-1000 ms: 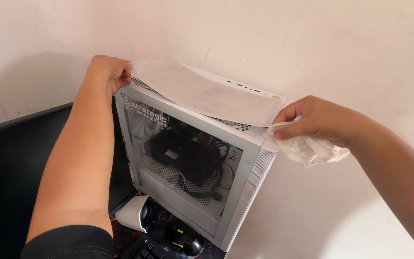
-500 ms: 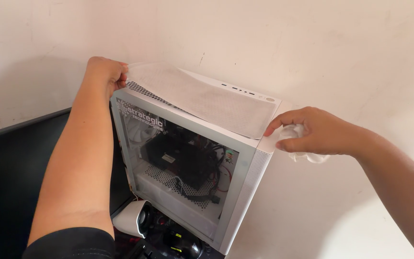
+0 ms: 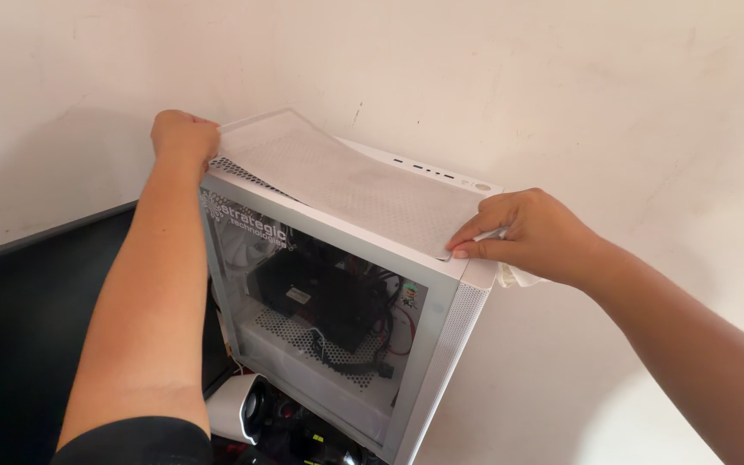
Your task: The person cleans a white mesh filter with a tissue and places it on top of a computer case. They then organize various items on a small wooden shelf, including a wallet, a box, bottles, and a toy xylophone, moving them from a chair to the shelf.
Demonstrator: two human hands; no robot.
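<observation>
Mesh filter sheet point(image 3: 346, 176) lies across the top of the white PC case point(image 3: 337, 344). Our left hand point(image 3: 182, 138) pinches its far corner; right hand point(image 3: 518, 232) presses the near corner flat, fingers closed over a crumpled white cloth point(image 3: 514, 275), keeping the sheet taut and square.
</observation>
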